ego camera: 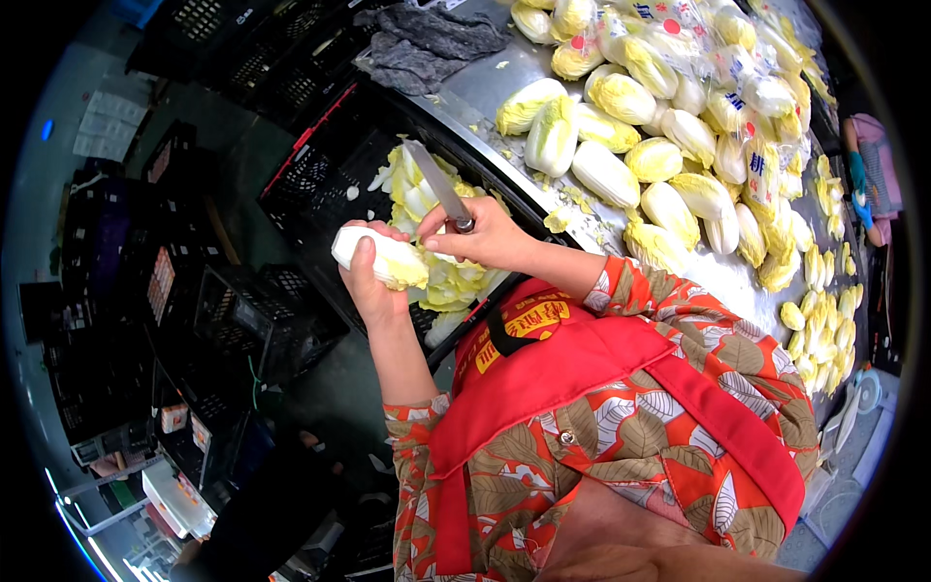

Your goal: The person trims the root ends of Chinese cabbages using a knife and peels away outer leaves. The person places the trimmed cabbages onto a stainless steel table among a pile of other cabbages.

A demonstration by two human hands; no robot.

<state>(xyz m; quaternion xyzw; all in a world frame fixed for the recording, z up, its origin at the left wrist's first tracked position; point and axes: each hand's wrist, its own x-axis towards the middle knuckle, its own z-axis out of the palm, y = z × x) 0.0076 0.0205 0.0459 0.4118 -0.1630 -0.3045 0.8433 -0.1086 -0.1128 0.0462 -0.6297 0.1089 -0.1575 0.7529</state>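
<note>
A small napa cabbage (374, 256), white at the stem end and yellow at the leaf tips, lies in my left hand (378, 298) with the thumb across it. My right hand (487, 236) grips a knife (440, 178) by its handle, the blade pointing up and away from me. Some of the right fingers come close to the cabbage's leafy end; whether they touch it I cannot tell. Below both hands, a black plastic crate (298, 200) with a red rim strip holds loose yellow-green cabbage leaves (451, 280).
To the right, a metal table (473, 109) bears many napa cabbages (607, 174), some in printed plastic bags (760, 164). A grey cloth (433, 47) lies at its corner. Black crates (240, 313) stand at left. A gloved co-worker (873, 167) is at far right.
</note>
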